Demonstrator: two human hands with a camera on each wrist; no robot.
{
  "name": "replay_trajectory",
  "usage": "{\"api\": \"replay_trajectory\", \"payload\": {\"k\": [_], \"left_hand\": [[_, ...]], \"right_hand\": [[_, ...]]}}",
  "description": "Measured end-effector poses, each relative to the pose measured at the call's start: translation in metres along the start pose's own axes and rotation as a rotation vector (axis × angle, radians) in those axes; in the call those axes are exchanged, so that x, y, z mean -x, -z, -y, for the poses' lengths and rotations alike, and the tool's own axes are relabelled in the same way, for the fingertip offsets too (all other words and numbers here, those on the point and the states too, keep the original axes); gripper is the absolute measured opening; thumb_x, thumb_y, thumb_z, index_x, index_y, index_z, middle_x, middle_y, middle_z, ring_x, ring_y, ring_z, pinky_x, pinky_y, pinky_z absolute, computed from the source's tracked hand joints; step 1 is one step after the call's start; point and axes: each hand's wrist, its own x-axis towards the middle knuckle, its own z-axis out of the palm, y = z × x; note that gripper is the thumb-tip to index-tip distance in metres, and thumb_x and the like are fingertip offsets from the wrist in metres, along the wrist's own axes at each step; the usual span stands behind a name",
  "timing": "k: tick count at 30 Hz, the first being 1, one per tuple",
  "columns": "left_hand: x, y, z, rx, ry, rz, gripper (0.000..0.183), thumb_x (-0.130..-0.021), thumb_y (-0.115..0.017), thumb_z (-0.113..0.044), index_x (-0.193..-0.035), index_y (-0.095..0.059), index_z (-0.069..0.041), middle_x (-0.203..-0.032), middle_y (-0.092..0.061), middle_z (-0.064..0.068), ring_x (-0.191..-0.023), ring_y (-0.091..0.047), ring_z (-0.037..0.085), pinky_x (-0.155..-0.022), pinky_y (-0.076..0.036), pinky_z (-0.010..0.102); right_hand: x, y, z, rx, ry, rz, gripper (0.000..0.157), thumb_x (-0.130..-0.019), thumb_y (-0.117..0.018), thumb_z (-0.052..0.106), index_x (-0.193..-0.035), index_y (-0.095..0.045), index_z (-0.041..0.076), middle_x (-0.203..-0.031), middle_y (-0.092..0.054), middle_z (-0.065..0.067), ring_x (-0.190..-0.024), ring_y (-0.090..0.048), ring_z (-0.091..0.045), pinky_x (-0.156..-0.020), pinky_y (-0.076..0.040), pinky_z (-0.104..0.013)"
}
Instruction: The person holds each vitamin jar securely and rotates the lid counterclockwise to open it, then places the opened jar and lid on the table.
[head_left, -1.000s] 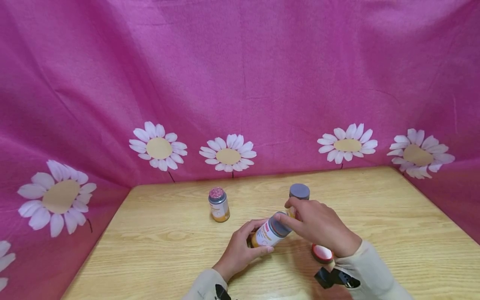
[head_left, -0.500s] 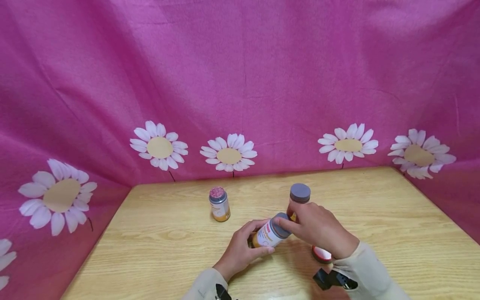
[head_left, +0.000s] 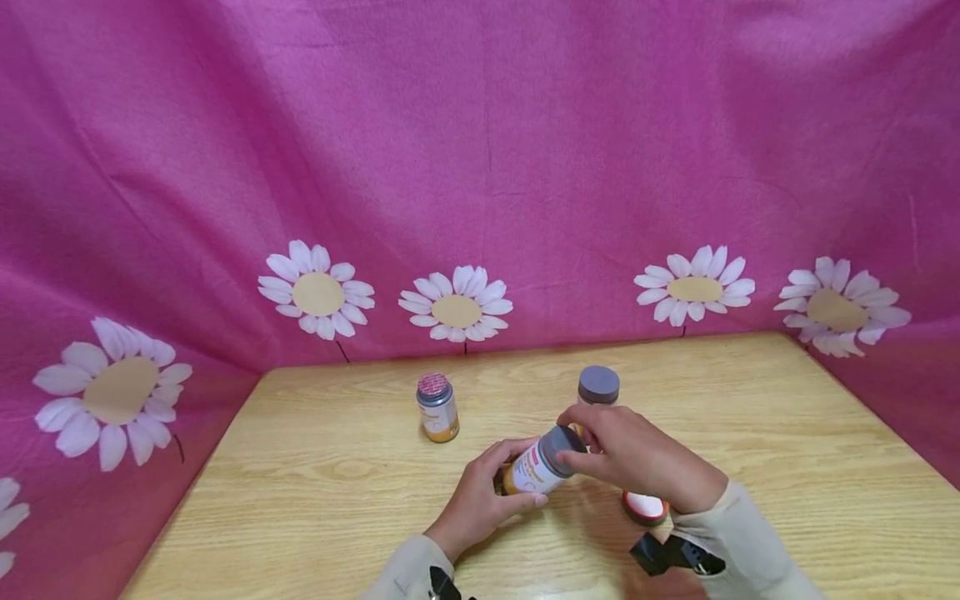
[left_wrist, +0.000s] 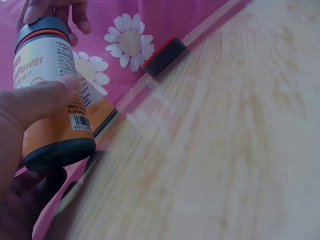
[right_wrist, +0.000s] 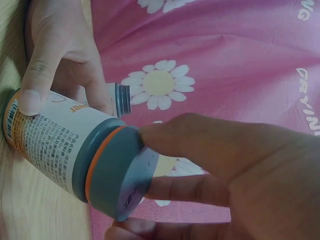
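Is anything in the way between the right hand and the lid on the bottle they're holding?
No, nothing visible: the right hand touches the lid, and the left hand holds the bottle. The other capped bottle stands beyond them.

The left hand (left_wrist: pixel 12 117) is at 9 o'clock from the middle of the view and grips a bottle (left_wrist: pixel 57 132); its thumb (left_wrist: pixel 47 95) lies across the front; the dark lid (left_wrist: pixel 40 23) of this bottle points toward 12 o'clock, its dark base (left_wrist: pixel 60 155) toward 6; fingers of the right hand (left_wrist: pixel 45 5) touch the lid, between 10 and 11 o'clock; behind, a second bottle (left_wrist: pixel 100 111) is partly hidden; near 12 o'clock a red-edged cap (left_wrist: pixel 167 57) rests on the wooden table (left_wrist: pixel 240 130); pink cloth (left_wrist: pixel 170 15) with white daisies (left_wrist: pixel 130 42) shows at 11 o'clock.
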Motion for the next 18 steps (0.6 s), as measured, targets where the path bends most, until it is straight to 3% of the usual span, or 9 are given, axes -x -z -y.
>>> {"api": "replay_trajectory", "payload": {"k": [8,18], "left_hand": [[0.0004,0.0000,-0.0023,0.006,0.045,0.005,0.059,-0.079,-0.080,-0.032,-0.132,-0.054,-0.034,-0.121,-0.059,-0.011,-0.104,-0.056,0.010,-0.089,-0.045,0.028],[0.0000,0.0007,-0.0039,0.014,0.037,0.011,0.059,-0.080,-0.079,-0.030,-0.133,-0.053,-0.032,-0.123,-0.058,-0.010,-0.107,-0.055,0.010,-0.091,-0.045,0.029]], "right_hand": [[0.0024,0.0034,-0.0022,0.003,0.064,0.050,0.035,-0.083,-0.072,0.015,-0.116,-0.063,0.008,-0.103,-0.062,-0.002,-0.083,-0.059,-0.013,-0.071,-0.050,-0.031],[0.0039,0.0054,-0.0018,0.049,0.160,0.029,0.044,-0.077,-0.074,0.004,-0.117,-0.061,0.015,-0.105,-0.059,0.001,-0.087,-0.057,-0.016,-0.074,-0.049,-0.033]]}}
